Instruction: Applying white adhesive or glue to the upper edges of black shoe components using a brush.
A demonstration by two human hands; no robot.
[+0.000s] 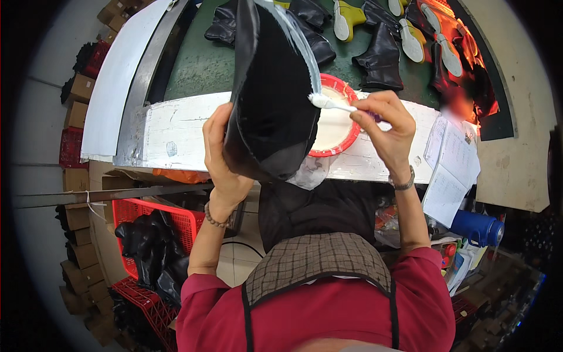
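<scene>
Here, in the upper middle of the frame, the left hand point(220, 154) is wrapped around the lower edge of a tall black rubber boot shaft point(267, 88), gripping it from the left with the thumb pressed against the outer side, so the piece stands tilted above the white work ledge point(176, 132). A streak of white paste runs along the boot's right rim. To its right, the right hand point(384, 120) is closed in a pinch on a small brush with a purple handle and white-coated bristles point(328, 104); the bristle end touches the boot's right edge, just over a round red bowl filled with white glue point(337, 126). The bowl sits on the ledge, partly hidden behind the boot.

Beyond the ledge, at the top of the frame, a dark green conveyor surface point(205, 67) carries several black boot pieces point(381, 58), and some yellow boots with white soles point(352, 17). At the right edge of the ledge lie white paper sheets point(451, 170), with a blue cylindrical bottle point(478, 227) below them. In the lower left, a red plastic crate point(176, 220) holds more black rubber pieces point(146, 240), and brown cardboard boxes point(76, 114) are stacked along the left rim. A metal wristwatch is on the right wrist, a bead bracelet on the left.
</scene>
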